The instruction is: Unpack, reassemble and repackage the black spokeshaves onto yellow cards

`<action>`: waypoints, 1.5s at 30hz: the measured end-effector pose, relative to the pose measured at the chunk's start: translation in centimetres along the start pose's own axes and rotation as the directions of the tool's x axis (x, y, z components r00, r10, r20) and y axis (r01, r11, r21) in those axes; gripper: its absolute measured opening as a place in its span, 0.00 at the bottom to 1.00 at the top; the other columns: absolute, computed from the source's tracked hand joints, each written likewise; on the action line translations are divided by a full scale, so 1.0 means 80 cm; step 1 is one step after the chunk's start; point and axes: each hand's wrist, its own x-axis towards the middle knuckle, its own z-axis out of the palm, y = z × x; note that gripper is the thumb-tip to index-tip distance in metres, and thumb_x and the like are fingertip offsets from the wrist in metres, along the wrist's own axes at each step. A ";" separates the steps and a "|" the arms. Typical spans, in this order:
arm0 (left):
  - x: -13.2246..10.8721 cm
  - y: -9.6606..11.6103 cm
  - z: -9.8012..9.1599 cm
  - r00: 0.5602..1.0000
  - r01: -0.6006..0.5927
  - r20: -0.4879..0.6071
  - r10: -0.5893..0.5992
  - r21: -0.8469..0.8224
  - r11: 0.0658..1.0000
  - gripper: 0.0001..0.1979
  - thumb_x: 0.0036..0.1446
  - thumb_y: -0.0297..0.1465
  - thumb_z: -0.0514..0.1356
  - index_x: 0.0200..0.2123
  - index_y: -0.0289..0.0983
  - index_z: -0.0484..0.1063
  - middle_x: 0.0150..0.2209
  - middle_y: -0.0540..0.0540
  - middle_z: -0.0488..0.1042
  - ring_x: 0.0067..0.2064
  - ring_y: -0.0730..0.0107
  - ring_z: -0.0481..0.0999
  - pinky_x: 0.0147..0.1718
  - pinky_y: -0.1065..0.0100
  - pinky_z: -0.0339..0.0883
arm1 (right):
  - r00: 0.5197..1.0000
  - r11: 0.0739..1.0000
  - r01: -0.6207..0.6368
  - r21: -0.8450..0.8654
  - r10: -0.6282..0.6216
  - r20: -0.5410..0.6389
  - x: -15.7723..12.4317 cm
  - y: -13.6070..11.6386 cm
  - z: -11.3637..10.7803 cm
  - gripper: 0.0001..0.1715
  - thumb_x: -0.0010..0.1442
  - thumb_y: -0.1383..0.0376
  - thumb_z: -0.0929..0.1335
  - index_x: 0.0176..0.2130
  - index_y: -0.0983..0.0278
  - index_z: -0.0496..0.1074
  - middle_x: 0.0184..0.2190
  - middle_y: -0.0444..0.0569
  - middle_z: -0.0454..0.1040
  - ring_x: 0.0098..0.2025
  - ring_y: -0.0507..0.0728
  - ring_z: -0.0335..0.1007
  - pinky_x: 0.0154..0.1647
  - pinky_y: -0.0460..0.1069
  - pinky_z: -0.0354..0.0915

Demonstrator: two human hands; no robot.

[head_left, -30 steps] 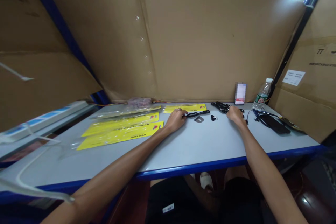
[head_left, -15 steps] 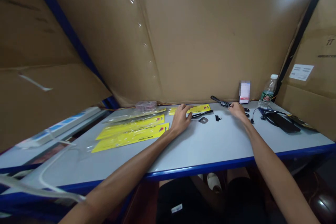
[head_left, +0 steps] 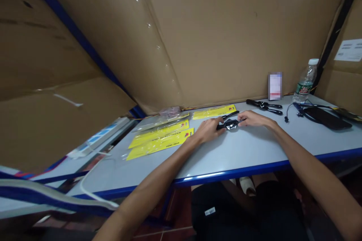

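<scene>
My left hand [head_left: 208, 129] and my right hand [head_left: 252, 118] meet at the middle of the grey table [head_left: 232, 154]. Between them they pinch a slim black strap-like piece [head_left: 230, 124], each hand closed on one end, just above the tabletop. Another black strap [head_left: 229, 115] lies just behind it, partly on a yellow card [head_left: 213, 112]. More black straps [head_left: 264, 106] lie further right, near the back wall.
Yellow packaging cards [head_left: 160, 139] in clear sleeves lie left of my hands. A small box [head_left: 275, 86], a water bottle [head_left: 304, 81], a dark phone [head_left: 326, 117] and a cable [head_left: 294, 108] sit at the right. Cardboard sheets wall in the table. A sealing machine [head_left: 98, 139] stands at left.
My head turned left, shifting the view. My right hand brought a black strap from the back pile to the table's middle; my left hand left the other strap and closed on this one.
</scene>
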 end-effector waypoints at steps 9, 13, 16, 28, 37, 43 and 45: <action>0.004 -0.012 0.008 0.993 -0.012 0.115 0.023 -0.096 0.995 0.11 0.64 0.38 0.57 0.37 0.39 0.77 0.35 0.44 0.80 0.36 0.60 0.77 0.34 0.67 0.62 | 0.994 0.988 -0.072 -0.134 0.060 -0.088 -0.004 -0.019 0.005 0.02 0.57 0.67 0.73 0.34 0.63 0.79 0.31 0.45 0.78 0.35 0.54 0.70 0.35 0.46 0.58; 0.005 -0.010 0.006 0.993 -0.017 0.112 0.028 -0.101 0.995 0.13 0.66 0.39 0.55 0.40 0.39 0.77 0.34 0.44 0.80 0.35 0.60 0.77 0.34 0.66 0.62 | 0.984 0.974 -0.097 -0.205 0.063 -0.164 -0.006 -0.030 0.006 0.03 0.58 0.68 0.72 0.34 0.63 0.80 0.32 0.47 0.80 0.36 0.55 0.71 0.36 0.47 0.59; 0.004 -0.007 0.005 0.995 0.000 0.098 0.010 -0.094 0.996 0.14 0.67 0.38 0.54 0.43 0.38 0.77 0.35 0.43 0.80 0.35 0.60 0.77 0.35 0.67 0.62 | 0.959 0.956 -0.143 -0.255 0.070 -0.276 -0.007 -0.043 0.006 0.07 0.61 0.68 0.69 0.37 0.64 0.80 0.37 0.52 0.80 0.40 0.58 0.72 0.39 0.48 0.59; 0.002 0.016 0.014 0.990 0.128 0.062 -0.127 -0.021 0.992 0.17 0.70 0.41 0.53 0.44 0.36 0.78 0.37 0.37 0.81 0.40 0.51 0.81 0.40 0.62 0.67 | 0.946 0.930 -0.321 -0.180 0.304 -0.114 0.002 -0.066 0.033 0.21 0.61 0.56 0.71 0.20 0.62 0.74 0.19 0.47 0.74 0.26 0.54 0.70 0.28 0.48 0.57; -0.006 0.044 0.017 0.968 0.247 0.035 -0.248 0.032 0.969 0.18 0.71 0.40 0.51 0.48 0.36 0.77 0.39 0.35 0.82 0.43 0.48 0.82 0.43 0.60 0.69 | 0.899 0.908 -0.419 0.012 0.417 -0.138 0.012 -0.062 0.045 0.15 0.57 0.60 0.70 0.22 0.63 0.75 0.22 0.47 0.77 0.25 0.53 0.70 0.29 0.47 0.64; -0.008 0.050 0.014 0.966 0.252 0.042 -0.255 0.061 0.966 0.18 0.72 0.39 0.51 0.48 0.36 0.77 0.39 0.35 0.81 0.42 0.48 0.82 0.41 0.59 0.70 | 0.899 0.912 -0.406 0.056 0.410 -0.152 0.012 -0.058 0.046 0.15 0.54 0.59 0.70 0.20 0.63 0.74 0.20 0.46 0.74 0.25 0.53 0.69 0.28 0.47 0.63; -0.008 0.051 0.014 0.965 0.256 0.041 -0.259 0.068 0.964 0.18 0.72 0.39 0.51 0.48 0.36 0.77 0.39 0.36 0.81 0.42 0.49 0.82 0.42 0.60 0.70 | 0.901 0.914 -0.399 0.071 0.405 -0.154 0.012 -0.057 0.046 0.15 0.53 0.60 0.71 0.19 0.63 0.74 0.19 0.46 0.74 0.24 0.53 0.69 0.27 0.47 0.63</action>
